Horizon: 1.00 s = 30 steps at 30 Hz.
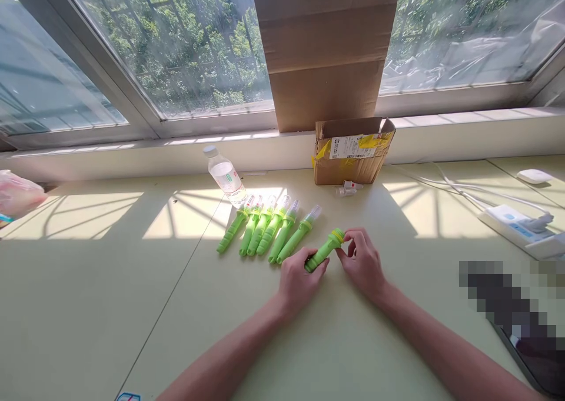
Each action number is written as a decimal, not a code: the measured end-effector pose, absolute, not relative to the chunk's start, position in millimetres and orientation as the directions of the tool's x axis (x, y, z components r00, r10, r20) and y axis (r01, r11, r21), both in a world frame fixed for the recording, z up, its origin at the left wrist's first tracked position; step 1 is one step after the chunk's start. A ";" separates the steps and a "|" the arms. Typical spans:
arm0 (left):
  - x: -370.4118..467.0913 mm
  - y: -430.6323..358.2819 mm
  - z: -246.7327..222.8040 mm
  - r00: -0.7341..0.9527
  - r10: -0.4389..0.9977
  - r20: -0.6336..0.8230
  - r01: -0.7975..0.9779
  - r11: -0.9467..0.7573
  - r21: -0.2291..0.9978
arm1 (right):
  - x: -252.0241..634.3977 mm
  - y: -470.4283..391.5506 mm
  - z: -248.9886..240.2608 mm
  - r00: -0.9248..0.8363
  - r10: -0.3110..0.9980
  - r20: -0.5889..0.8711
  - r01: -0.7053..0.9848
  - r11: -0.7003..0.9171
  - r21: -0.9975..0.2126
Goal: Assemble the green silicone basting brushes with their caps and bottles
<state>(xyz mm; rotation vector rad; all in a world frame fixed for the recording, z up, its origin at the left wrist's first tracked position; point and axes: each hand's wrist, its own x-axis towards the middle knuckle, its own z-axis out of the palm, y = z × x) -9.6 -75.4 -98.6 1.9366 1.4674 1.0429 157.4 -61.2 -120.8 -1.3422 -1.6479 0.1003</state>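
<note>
A green flashlight-shaped tube with a yellow-ringed head tilts up to the right above the table. My left hand is wrapped round its lower part. At the head, my right hand has thumb and fingers closed against the rim; whether a small part sits between them is hidden. Left of my hands lies a slanted row of several similar green tubes with clear tips. Two small clear pieces lie on the table beyond my right hand.
An open cardboard box stands at the back by the window. A clear bottle is behind the row of tubes. On the right are a white power strip with cables and a partly pixelated dark device. A pink bag lies far left.
</note>
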 end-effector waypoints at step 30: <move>-12.4 -70.0 -85.7 0.236 0.972 -0.015 0.237 -0.043 0.970 | 160.1 -61.8 -121.0 0.058 0.763 0.644 0.658 0.456 -0.599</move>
